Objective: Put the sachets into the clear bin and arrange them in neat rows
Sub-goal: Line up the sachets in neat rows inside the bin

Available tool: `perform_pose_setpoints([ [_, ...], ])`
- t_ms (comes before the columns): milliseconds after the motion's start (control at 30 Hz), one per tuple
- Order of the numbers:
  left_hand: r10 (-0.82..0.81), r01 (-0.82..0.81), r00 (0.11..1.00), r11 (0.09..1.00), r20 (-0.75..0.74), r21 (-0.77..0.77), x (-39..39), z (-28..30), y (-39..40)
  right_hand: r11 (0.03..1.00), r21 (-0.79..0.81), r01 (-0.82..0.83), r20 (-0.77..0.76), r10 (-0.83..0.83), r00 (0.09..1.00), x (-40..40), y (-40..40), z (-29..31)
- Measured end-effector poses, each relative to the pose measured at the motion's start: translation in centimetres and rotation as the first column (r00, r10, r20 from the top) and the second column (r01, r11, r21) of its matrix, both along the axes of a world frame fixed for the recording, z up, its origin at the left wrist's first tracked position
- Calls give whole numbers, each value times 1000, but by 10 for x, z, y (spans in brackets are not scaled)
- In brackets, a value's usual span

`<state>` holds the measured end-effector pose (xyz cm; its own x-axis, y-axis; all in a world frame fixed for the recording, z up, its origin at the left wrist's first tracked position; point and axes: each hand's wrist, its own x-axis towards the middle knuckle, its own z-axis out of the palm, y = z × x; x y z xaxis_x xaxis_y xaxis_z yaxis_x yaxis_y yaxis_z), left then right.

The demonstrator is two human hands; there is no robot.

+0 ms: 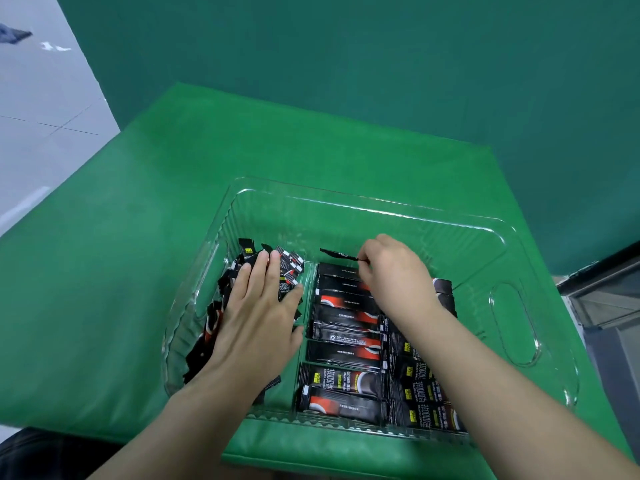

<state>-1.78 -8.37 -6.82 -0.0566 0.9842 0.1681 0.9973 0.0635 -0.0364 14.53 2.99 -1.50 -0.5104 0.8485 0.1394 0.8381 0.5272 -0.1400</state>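
Note:
A clear plastic bin (381,209) stands on the green table. Inside it, black and red sachets lie flat in a middle row (346,344) and a right row (419,386). Along the bin's left wall several more sachets (221,313) stand on edge. My left hand (258,306) lies flat with straight fingers against that standing stack. Above the far end of the middle row, my right hand (394,275) pinches one black sachet (337,253) by its end, and the sachet sticks out to the left.
The green table cover (138,237) runs wide to the left and behind the bin. A dark green backdrop (381,64) rises at the back. The table's right edge is close beside the bin, with a dark frame (609,299) beyond it. The bin's far part holds no sachets.

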Motion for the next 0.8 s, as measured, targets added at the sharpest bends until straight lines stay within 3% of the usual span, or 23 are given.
perform_pose_setpoints([
  [233, -2, 2, 1000, 1000, 3, 13, -1, -1, 0, 998, -24, 52, 189, -47, 981, -2, 3, -29],
  [367, 2, -2, 1000, 1000, 15, 11, 0, -1, 0, 998, -45, 35, 181, -26, 983, -1, 3, -31],
  [567, 24, -26, 999, 999, 45, 41, 1, -1, -1, 921, -355, -162, -207, 92, 974, -26, -8, -13],
  [800, 30, -33, 998, 999, 50, 42, 1, -1, -2, 670, -707, -225, -438, -166, 883, -66, -8, -11],
])
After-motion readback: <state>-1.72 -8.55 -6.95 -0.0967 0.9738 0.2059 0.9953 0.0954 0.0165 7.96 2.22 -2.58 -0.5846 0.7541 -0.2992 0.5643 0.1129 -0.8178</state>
